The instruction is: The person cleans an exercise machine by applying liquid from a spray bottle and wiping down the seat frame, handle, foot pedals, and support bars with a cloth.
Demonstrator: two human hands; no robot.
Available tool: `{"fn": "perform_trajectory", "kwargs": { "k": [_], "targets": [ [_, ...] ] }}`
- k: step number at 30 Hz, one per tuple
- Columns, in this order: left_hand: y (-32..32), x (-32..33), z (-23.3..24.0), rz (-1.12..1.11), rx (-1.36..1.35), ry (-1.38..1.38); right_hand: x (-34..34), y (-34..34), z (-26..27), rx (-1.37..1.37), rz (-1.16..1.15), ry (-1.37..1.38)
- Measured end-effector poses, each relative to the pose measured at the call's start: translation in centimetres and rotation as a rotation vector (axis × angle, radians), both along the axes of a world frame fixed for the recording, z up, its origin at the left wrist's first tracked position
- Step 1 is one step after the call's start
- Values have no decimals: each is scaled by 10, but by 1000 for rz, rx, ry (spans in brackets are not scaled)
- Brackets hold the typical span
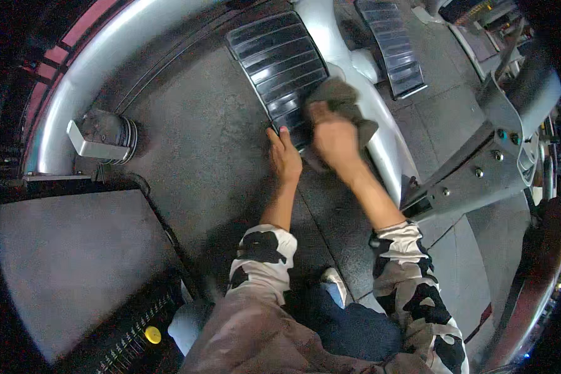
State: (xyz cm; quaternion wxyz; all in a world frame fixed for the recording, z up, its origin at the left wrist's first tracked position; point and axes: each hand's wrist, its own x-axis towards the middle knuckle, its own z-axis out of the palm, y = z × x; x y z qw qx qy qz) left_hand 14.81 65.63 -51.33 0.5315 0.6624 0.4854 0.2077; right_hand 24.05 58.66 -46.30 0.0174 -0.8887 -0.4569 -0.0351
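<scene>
A black ribbed foot plate of a metal-framed machine [280, 65] lies before me at the upper middle. My left hand [286, 156] grips the lower left edge of this plate, thumb on its top. A brown-grey cloth [339, 96] is bunched in my right hand [332, 135], which is blurred, at the plate's lower right edge. Part of the cloth hangs over the silver tube beside the plate. The fingers under the cloth are partly hidden.
A second ribbed plate [392, 51] is at the upper right. A thick silver tube [332, 32] runs between the plates. A grey metal arm with bolts [477, 173] stands at right, a dark padded bench [79, 252] at lower left.
</scene>
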Motion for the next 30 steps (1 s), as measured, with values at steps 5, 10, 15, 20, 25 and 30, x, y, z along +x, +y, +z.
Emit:
{"fn": "perform_trajectory", "kwargs": {
  "k": [5,10,15,20,25,30],
  "targets": [
    [-7,-27,6,67,-565,-502,-26,-13,-11,201,421,10],
    [15,-58,-2,-30,-491,-487,21,-38,15,264,181,-56],
    [9,-58,1,-90,-463,-448,-37,1,13,65,32,16],
    [12,-69,12,-42,-583,-448,-62,-2,9,67,275,53],
    [12,-69,15,-208,-620,-427,13,-30,15,218,118,-45],
    [7,-70,15,-156,-628,-442,-49,10,6,29,140,105]
  ]
}}
